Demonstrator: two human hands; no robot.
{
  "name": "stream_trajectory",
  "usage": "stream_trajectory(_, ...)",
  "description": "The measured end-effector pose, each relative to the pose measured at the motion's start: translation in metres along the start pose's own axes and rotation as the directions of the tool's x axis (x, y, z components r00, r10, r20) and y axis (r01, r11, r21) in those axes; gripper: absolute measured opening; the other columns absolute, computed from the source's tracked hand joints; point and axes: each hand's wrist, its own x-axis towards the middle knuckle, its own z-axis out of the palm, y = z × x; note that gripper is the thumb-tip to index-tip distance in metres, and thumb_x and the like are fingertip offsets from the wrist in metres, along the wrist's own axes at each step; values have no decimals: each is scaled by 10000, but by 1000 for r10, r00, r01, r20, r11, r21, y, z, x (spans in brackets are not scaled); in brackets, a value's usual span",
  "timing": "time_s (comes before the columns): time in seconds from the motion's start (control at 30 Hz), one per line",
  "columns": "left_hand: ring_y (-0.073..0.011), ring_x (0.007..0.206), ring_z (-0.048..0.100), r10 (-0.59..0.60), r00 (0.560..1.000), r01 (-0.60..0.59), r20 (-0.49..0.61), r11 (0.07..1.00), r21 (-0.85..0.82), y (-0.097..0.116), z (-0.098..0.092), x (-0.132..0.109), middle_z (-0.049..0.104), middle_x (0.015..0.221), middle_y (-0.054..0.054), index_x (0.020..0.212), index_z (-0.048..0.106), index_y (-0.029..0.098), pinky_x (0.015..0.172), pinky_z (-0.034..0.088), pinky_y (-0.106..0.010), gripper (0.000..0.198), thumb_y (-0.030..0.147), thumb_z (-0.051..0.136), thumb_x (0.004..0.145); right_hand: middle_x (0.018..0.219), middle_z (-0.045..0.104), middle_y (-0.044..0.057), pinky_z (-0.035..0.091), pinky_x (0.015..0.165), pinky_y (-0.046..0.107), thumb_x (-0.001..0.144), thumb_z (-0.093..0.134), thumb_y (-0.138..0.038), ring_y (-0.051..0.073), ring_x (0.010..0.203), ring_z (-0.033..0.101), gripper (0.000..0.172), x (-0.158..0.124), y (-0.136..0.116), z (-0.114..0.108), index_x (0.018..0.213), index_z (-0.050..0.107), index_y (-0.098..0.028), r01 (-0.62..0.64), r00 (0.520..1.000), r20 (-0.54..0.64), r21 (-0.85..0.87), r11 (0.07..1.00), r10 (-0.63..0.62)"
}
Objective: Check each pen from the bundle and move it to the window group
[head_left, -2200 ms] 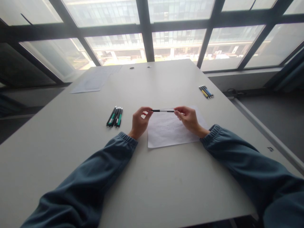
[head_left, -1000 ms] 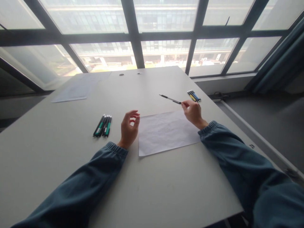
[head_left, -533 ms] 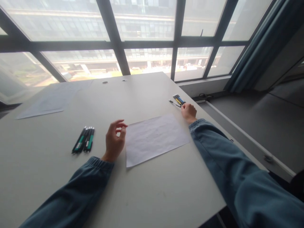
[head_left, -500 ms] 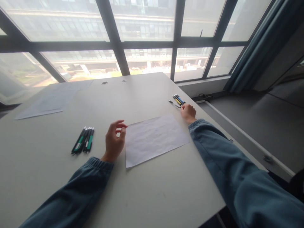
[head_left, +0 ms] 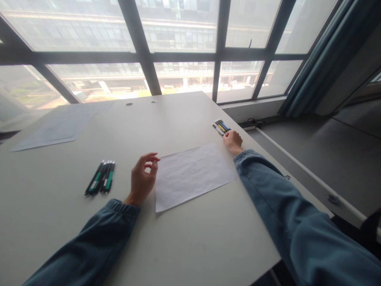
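On the right side of the table, my right hand [head_left: 233,142] is closed around the near ends of a small bunch of pens [head_left: 220,125]. Yellow, blue, black and white show on their barrels; the ends under my fingers are hidden. A white sheet of paper [head_left: 192,176] lies flat between my two hands. Loosely curled at its left edge, my left hand [head_left: 143,174] holds nothing, with a gap between thumb and fingers. Several black pens with green bands [head_left: 100,177] lie side by side to the left of that hand.
More paper sheets [head_left: 55,126] lie at the far left of the white table [head_left: 178,246]. Two small round fittings are set near its back edge. Beyond stand the windows, with a blue curtain [head_left: 312,59] at the right.
The outermost white-and-black pen at my right hand has swung closer in line with the others. My left hand stays almost still, and the view has shifted slightly.
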Motion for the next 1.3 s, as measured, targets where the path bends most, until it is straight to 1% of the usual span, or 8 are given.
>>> stream_trajectory(0.3,-174,846,700,2,1000,-3,7,999,42,-3,0,0,747,947,-45,1094,700,203,682,572,-266,222,247,588,908,1019,772,147,551,883,375,890,627,-306,287,985,731,195,14,2,7,937,783,-199,-4,1000,-20,35,999,5)
stream_trajectory(0.43,-173,844,693,12,999,-13,40,999,31,-5,0,1,744,943,-36,946,734,213,654,559,-251,151,236,597,887,1035,770,152,547,889,379,887,629,-298,286,1000,726,191,18,3,11,949,776,-195,-7,1000,-23,34,999,7)
stream_trajectory(0.5,-175,852,693,3,998,-5,58,1000,26,-7,0,1,742,945,-32,910,738,215,653,558,-250,143,236,601,876,1031,771,142,548,887,383,885,625,-294,287,1004,726,185,19,3,12,949,772,-201,-6,1000,-27,26,1000,7)
stream_trajectory(0.63,-161,850,693,-38,996,34,81,998,49,-9,0,0,745,962,-26,928,739,207,680,564,-244,155,237,595,880,1039,766,133,546,903,381,884,631,-299,281,1022,723,178,20,4,14,950,766,-205,-11,1000,-27,12,1000,11)
stream_trajectory(0.73,-154,854,694,-45,995,41,86,998,51,-9,0,0,747,968,-24,932,738,204,687,564,-238,157,236,593,882,1035,764,131,547,904,385,883,638,-305,284,1017,724,173,21,5,14,950,763,-205,-7,1000,-27,17,1000,7)
stream_trajectory(0.93,-164,877,697,-33,994,29,107,999,43,-7,0,0,747,966,-26,928,737,203,694,566,-249,160,238,587,881,1021,764,136,545,904,387,884,637,-300,281,1009,720,167,21,6,15,940,757,-200,10,1000,-28,13,1000,-10)
stream_trajectory(1.3,-161,857,684,10,988,-15,152,999,37,-4,0,1,736,926,-25,919,737,192,704,561,-257,168,221,577,877,1005,763,127,546,893,375,900,628,-324,266,983,717,172,23,8,16,924,749,-203,25,999,-32,14,1000,-24)
